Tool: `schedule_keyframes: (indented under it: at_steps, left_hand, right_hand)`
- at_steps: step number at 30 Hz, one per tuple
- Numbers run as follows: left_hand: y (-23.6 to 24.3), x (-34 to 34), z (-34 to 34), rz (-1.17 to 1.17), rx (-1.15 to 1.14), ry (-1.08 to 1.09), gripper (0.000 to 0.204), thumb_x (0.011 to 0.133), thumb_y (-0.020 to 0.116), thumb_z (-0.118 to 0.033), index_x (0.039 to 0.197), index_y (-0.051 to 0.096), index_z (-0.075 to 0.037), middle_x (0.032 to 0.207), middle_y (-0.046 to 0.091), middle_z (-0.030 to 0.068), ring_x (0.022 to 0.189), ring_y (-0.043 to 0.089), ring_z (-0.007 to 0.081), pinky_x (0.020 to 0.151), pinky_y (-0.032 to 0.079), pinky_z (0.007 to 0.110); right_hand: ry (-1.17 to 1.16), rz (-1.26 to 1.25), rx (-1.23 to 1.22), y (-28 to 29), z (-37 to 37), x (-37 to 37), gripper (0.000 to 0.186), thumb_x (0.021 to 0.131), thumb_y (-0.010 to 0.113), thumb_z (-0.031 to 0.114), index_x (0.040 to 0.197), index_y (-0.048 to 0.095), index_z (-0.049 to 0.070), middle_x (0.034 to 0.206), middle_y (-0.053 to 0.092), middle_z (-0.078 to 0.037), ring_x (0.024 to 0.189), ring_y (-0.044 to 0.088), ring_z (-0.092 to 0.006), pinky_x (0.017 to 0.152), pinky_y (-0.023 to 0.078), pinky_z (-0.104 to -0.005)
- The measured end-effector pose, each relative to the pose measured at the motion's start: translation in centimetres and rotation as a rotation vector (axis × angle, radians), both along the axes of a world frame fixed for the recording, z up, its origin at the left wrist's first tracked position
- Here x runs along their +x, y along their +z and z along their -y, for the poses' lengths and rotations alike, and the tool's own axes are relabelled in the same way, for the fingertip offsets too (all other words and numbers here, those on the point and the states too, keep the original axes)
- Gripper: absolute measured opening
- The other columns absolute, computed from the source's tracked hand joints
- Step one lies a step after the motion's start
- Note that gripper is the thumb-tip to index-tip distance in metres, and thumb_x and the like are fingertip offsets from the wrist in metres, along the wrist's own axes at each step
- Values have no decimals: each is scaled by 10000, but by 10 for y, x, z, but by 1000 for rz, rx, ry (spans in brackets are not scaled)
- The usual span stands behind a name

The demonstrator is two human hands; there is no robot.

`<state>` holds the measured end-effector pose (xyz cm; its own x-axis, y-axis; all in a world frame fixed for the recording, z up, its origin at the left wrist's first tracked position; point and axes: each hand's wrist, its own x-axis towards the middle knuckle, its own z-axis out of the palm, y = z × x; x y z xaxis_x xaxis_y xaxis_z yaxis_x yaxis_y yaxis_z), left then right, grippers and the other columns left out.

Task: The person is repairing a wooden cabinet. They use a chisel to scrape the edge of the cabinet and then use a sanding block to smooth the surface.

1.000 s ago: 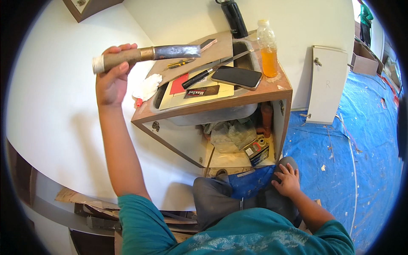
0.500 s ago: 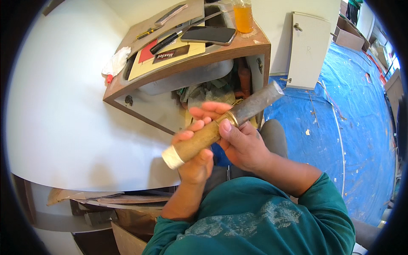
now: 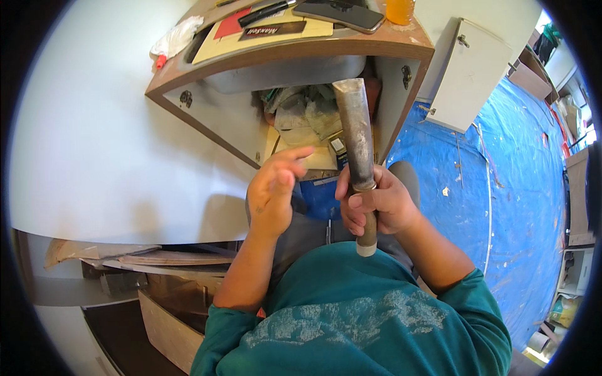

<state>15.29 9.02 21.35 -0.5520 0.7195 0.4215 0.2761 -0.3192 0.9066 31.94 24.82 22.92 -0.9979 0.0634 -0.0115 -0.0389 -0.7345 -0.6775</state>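
Note:
My right hand (image 3: 390, 203) is wrapped around a wide chisel (image 3: 357, 135) just below its metal collar. The dark, worn blade points away from me, with its squared end up by the cabinet opening. Out below my fingers sticks the wooden handle, ending in a pale butt. Apart from the tool, my left hand (image 3: 271, 194) is raised to its left, holding nothing, fingers stretched and spread. Both hands are over my lap, in front of the open wooden cabinet (image 3: 301, 51).
On the cabinet top lie a phone (image 3: 340, 14), a black-handled tool (image 3: 266, 12), yellow card (image 3: 316, 28) and a bottle of orange liquid (image 3: 400, 11). Bags (image 3: 301, 119) fill the inside. A white door panel (image 3: 467, 75) leans right, above blue sheeting (image 3: 458, 188). Boards (image 3: 138, 254) lie lower left.
My left hand has let go of the chisel handle and drawn off to the left. The chisel has swung from a rightward slant to nearly straight ahead, held by my right hand alone.

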Motion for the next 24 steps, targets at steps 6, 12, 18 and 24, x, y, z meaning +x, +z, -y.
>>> schedule_keyframes:
  at_steps: [6,12,18,24]
  left_hand:
    - [33,22,-39,229,-29,-319,739,947,720,-411,1439,433,60,1250,657,225,1229,608,306,1062,473,438]
    - [39,30,-45,225,-107,-289,490,960,738,-268,1299,583,50,1134,725,166,1019,682,181,903,541,321]
    - [45,24,-47,206,-94,-201,382,985,700,-224,1230,623,59,1065,738,176,978,704,193,863,563,312]
    - [53,17,-48,214,-41,-143,314,1013,644,-177,1217,620,60,1043,734,205,993,718,241,873,581,347]
  right_hand:
    - [38,140,216,2,4,1,189,831,765,47,943,616,15,655,611,-50,498,597,-142,502,480,-277]
    - [64,162,385,-2,3,1,169,844,776,75,897,623,29,672,623,-36,516,616,-135,509,476,-272]
    - [80,169,414,-8,2,-2,162,846,780,58,885,623,35,689,625,-24,529,619,-125,512,470,-261]
    - [76,187,457,-15,5,-3,161,854,781,40,883,622,40,699,618,-12,542,616,-117,514,470,-258]
